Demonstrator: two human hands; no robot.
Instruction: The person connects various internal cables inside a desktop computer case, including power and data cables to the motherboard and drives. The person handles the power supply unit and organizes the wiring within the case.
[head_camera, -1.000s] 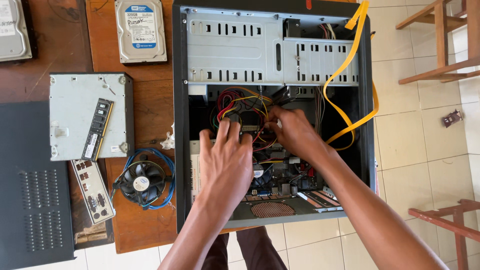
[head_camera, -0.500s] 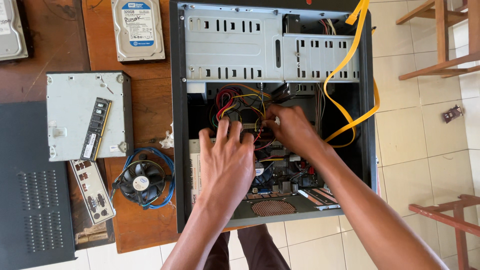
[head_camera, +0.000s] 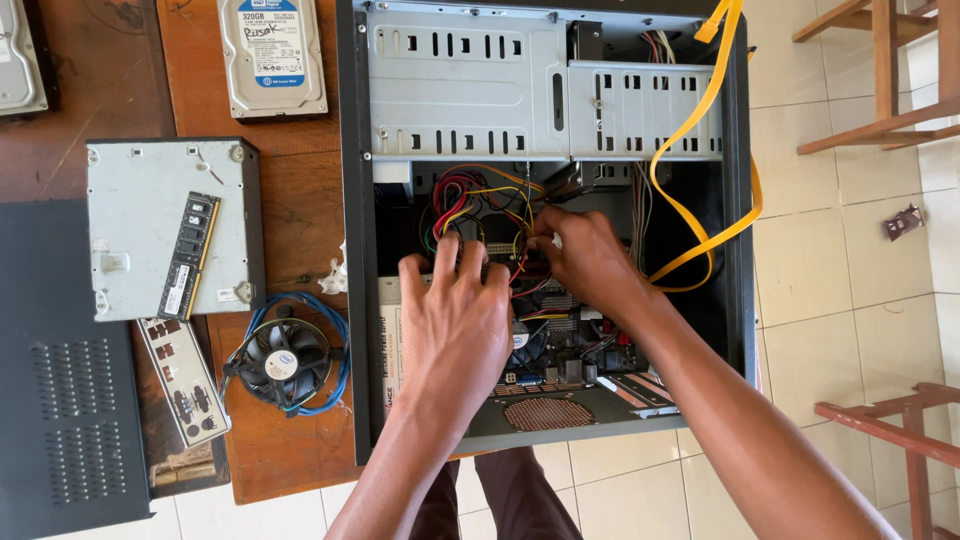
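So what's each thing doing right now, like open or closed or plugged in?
Computer case: lying open, side panel off.
Left hand: inside the case, fingers spread on the wires.
Right hand: inside, fingertips pinched at the wire bundle.
Yellow cable: loose, looping out over the case.
Cooling fan: out on the table.
Memory stick: lying on a grey drive.

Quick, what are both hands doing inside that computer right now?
Left hand: flat, fingers spread, resting on the wire bundle; holding nothing.
Right hand: fingers curled among the wires; what they pinch cannot be told.
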